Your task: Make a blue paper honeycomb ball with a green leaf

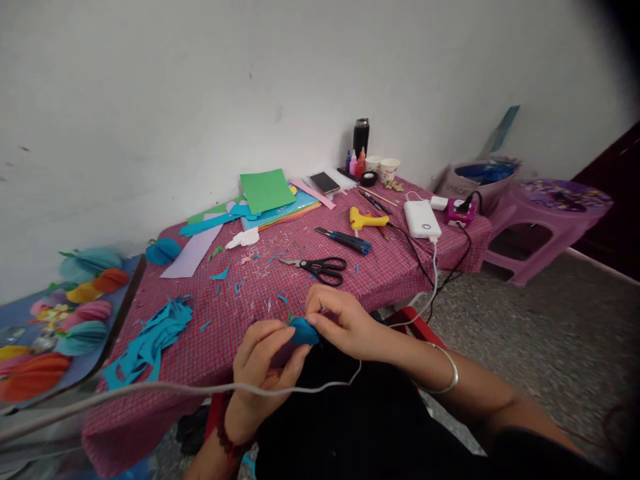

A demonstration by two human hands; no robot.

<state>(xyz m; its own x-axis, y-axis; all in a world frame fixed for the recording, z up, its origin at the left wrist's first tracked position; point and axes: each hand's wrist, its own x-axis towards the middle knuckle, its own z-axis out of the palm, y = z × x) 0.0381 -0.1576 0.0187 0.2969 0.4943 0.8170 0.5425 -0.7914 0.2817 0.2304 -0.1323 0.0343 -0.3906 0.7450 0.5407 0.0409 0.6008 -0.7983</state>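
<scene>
Near the table's front edge, close to my body, a small blue paper piece (303, 331) is held between both hands. My left hand (265, 360) grips its left side with thumb and fingers. The fingers of my right hand (345, 323) pinch its upper right side. A bit of green shows at its upper left. Black-handled scissors (327, 269) lie on the table just beyond my hands, with a blue utility knife (350, 241) and a yellow glue gun (367, 220) behind them.
Blue paper strips (157, 337) lie on the checked tablecloth (210, 353) at left. Paper ornaments (85, 317) fill a board further left. A white power bank (422, 220) sits at right; its white cable (220, 387) crosses before my hands. Cups (389, 169) and a black bottle (361, 137) stand behind.
</scene>
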